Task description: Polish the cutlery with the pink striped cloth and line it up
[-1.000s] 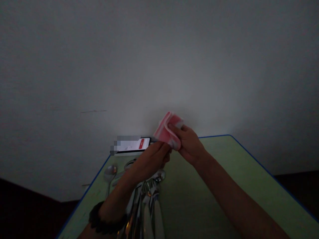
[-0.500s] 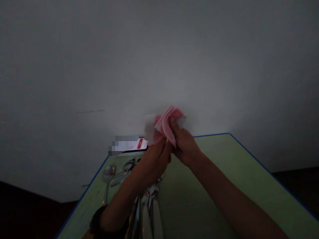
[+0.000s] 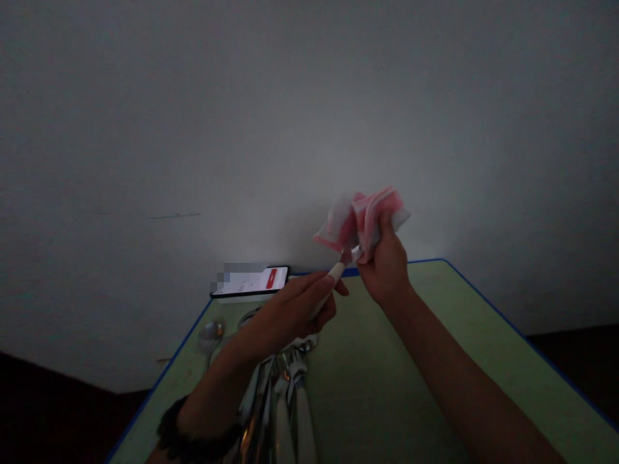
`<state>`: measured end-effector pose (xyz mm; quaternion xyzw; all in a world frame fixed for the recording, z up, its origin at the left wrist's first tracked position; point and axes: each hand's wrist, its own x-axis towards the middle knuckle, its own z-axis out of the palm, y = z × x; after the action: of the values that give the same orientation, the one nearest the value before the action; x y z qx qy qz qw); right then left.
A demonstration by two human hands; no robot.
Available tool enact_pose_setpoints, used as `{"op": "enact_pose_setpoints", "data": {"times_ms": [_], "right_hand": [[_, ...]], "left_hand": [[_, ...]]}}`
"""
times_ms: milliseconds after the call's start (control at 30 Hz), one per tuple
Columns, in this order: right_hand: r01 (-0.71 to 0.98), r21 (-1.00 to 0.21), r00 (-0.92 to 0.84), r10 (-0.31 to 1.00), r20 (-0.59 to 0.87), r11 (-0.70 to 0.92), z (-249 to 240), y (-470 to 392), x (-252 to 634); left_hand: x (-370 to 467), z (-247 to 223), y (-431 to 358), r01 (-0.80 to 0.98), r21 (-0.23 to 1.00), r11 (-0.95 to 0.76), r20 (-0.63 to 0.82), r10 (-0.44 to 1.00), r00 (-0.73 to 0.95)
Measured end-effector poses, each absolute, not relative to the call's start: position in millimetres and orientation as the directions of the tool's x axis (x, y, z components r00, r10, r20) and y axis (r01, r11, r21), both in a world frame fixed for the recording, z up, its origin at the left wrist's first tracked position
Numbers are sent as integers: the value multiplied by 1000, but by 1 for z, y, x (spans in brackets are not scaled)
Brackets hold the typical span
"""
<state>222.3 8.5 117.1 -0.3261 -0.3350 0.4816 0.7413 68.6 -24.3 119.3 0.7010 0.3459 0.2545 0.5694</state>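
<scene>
My left hand (image 3: 304, 306) is closed around the white handle of a piece of cutlery (image 3: 337, 269), which slants up to the right. Its metal end runs into a pink and white cloth (image 3: 370, 216), so I cannot tell whether it is a fork or a spoon. Gripped in my right hand (image 3: 389, 264), the cloth is bunched around that metal end, its loose folds spreading left and up. Both hands are raised above the far part of the table. Below my left forearm lies a pile of cutlery (image 3: 285, 412), with forks and white handles among it.
A green table (image 3: 387, 386) with a blue edge stands against a grey wall (image 3: 309, 116). At its far left edge a phone (image 3: 251, 283) with a lit screen is propped. A spoon (image 3: 211, 334) lies at the left, partly covered by my forearm.
The cloth and my right hand have moved right and slightly up. My hands have drawn apart, and the white handle now shows in my left hand.
</scene>
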Motion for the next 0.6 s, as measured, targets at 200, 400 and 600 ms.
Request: {"op": "enact_pose_setpoints", "data": {"times_ms": [200,400,600], "right_hand": [[-603,-709,163,926,340,366,120,9,226],[-651,-725,10,958,286,223,117,2,209],[-641,-739,65,973,221,210,103,7,196]], "left_hand": [[53,118,-12,127,972,-196,126,898,422],[57,122,-13,292,927,-235,106,912,397],[71,110,-15,311,902,-300,127,872,474]]}}
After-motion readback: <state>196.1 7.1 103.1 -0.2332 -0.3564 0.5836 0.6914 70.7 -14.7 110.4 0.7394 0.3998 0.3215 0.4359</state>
